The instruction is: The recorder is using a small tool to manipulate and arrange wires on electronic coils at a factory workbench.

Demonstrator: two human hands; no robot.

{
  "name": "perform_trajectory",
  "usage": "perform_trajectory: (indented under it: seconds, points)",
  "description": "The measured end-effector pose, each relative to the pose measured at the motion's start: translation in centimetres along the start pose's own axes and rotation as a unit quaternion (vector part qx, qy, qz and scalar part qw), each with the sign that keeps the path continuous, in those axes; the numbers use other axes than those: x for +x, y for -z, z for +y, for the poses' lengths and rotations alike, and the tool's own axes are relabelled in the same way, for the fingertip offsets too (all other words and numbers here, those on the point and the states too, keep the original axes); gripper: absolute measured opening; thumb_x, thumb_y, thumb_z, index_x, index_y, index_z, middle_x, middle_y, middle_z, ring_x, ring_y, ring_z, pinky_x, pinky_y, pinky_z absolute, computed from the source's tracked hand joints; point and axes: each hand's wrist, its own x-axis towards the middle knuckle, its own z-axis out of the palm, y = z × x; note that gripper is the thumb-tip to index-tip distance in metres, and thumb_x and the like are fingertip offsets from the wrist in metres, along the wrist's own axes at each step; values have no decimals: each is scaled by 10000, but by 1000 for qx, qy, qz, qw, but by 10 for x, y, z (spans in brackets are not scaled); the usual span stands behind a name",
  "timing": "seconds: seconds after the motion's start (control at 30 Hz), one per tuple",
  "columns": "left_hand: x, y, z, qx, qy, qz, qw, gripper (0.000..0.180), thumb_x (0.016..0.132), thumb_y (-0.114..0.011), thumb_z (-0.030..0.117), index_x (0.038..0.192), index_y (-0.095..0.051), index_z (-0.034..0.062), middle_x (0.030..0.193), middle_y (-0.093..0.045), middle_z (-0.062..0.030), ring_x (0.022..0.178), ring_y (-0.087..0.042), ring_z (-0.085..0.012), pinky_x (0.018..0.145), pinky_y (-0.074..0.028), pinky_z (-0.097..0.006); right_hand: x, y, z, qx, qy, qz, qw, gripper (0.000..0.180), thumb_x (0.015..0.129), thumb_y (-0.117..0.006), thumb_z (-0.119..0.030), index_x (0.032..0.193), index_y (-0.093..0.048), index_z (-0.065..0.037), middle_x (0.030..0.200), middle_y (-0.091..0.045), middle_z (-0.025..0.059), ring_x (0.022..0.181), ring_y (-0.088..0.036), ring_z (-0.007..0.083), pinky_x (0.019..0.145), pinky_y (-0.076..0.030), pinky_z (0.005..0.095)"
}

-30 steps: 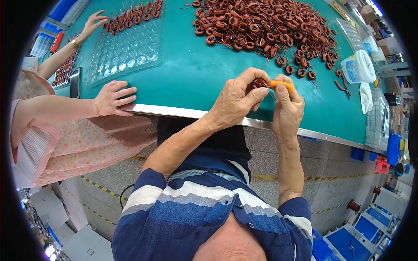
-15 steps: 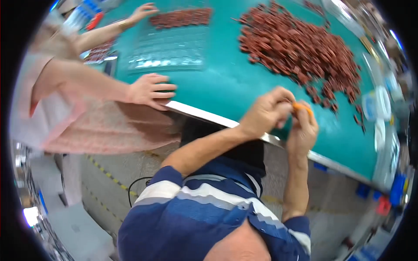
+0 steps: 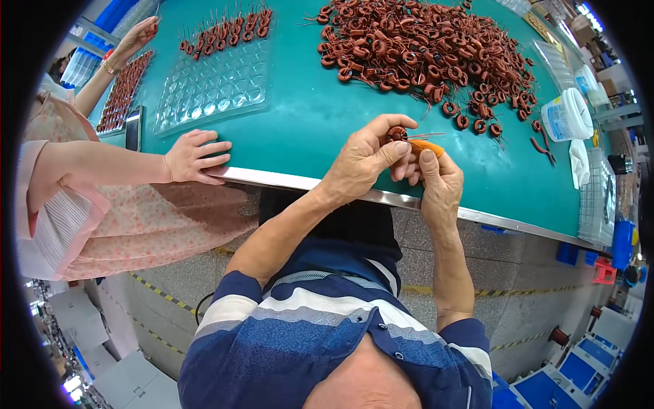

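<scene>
Between its thumb and fingers my left hand (image 3: 368, 158) pinches a copper-wound toroid coil (image 3: 396, 134), whose thin wire leads stick out to the right. My right hand (image 3: 439, 178) is closed around an orange-handled tool (image 3: 428, 146), held right beside the coil; its working end is hidden by my fingers. Both hands are over the near edge of the green table. Beyond them lies a large heap of similar coils (image 3: 436, 51), with a few loose ones at its near side.
A clear plastic tray (image 3: 214, 92) partly filled with coils lies to the left. A co-worker's hand (image 3: 197, 157) rests on the table edge there, near a phone (image 3: 134, 129). At right are pliers (image 3: 543, 150), a white tub (image 3: 567, 117) and a white cloth (image 3: 579, 163).
The view has shifted, so the table contents sit further left and sharper. My hands stay close together with the orange tool; the co-worker's far hand has lifted away from the tray.
</scene>
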Motion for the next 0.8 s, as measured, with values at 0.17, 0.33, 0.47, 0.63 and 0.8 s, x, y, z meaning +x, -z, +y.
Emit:
perform_trajectory:
  seconds: [0.17, 0.33, 0.47, 0.63, 0.8]
  points:
    - [-1, -4, 2, 56, 15, -8, 998, 319, 969, -535, 140, 1240, -463, -13, 826, -541, -35, 683, -529, -96, 642, -461, -229, -4, -12, -9, -280, 202, 90, 934, 255, 951, -582, -206, 908, -680, 25, 744, -637, 45, 606, -550, 84, 522, -428, 227]
    - [-5, -8, 5, 46, -4, -12, 999, 299, 965, -544, 142, 1212, -477, -12, 837, -544, -32, 683, -532, -94, 632, -455, -224, -2, -7, -23, -86, 29, 86, 992, 277, 932, -593, -227, 898, -673, 36, 649, -608, 36, 543, -535, 94, 495, -402, 208]
    - [-7, -10, 1, 59, -17, 0, 998, 234, 955, -536, 118, 1162, -513, 11, 747, -559, -18, 629, -522, -75, 573, -442, -219, 1, 0, -14, 140, -35, 40, 989, 270, 917, -597, -204, 893, -663, 56, 640, -603, 58, 493, -492, 77, 462, -381, 188]
    - [-7, -12, 4, 137, -22, -1, 990, 214, 949, -539, 121, 1137, -535, 17, 755, -577, -26, 618, -535, -76, 565, -449, -225, -5, 6, -15, 107, -34, 49, 992, 291, 915, -607, -238, 887, -666, 46, 636, -597, 55, 478, -478, 74, 451, -359, 191]
    - [-7, -3, 5, 87, -6, -15, 996, 258, 964, -527, 128, 1185, -490, 1, 770, -544, -26, 655, -536, -93, 607, -450, -227, -6, 10, -16, -92, 48, 71, 992, 278, 905, -652, -261, 994, -669, 2, 695, -595, 22, 554, -492, 58, 489, -351, 181]
